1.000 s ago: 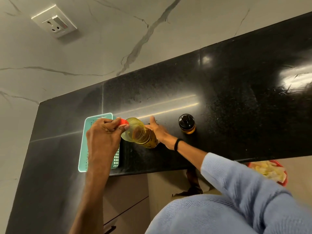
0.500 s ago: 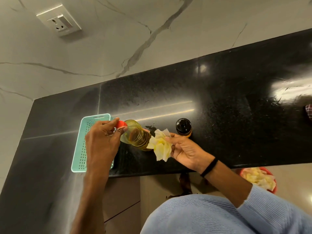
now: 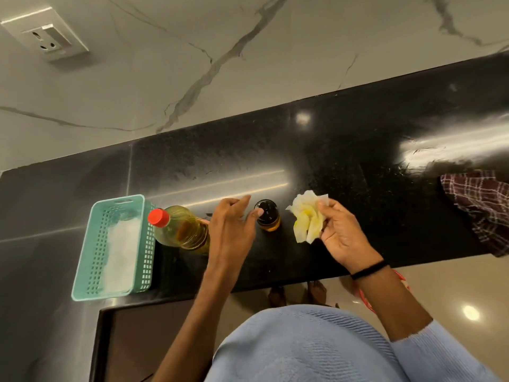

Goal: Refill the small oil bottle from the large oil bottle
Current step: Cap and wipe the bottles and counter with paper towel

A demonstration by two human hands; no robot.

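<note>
A black polished stone counter [image 3: 344, 150] runs from left to right below a marble-veined wall [image 3: 248, 51] that carries a switch socket [image 3: 45, 35] at far left. On the counter's left part lies a teal perforated plastic basket [image 3: 93, 260], its long side running from near to far; something white covers its floor, though what it is cannot be told. At the right edge a dark checked cloth [image 3: 479, 210] lies crumpled.

Just right of the basket, touching or nearly touching its wall, stands the large oil bottle [image 3: 181, 230]. It stands on its base, long axis vertical, and looks tilted towards the upper left only through the wide lens. Its red cap [image 3: 158, 217] is on; yellow oil shows through the clear body.

The left hand [image 3: 231, 232] sits between the two bottles, fingers loosely spread and closed on nothing, with its thumb tip at the dark cap of the small oil bottle [image 3: 267, 216]. That bottle stands upright near the counter's middle, amber oil visible low in it, cap on.

The right hand [image 3: 341, 232], a black band [image 3: 369, 270] at its wrist, pinches a crumpled oil-yellowed paper tissue [image 3: 305, 220] just right of the small bottle, apart from it.
</note>
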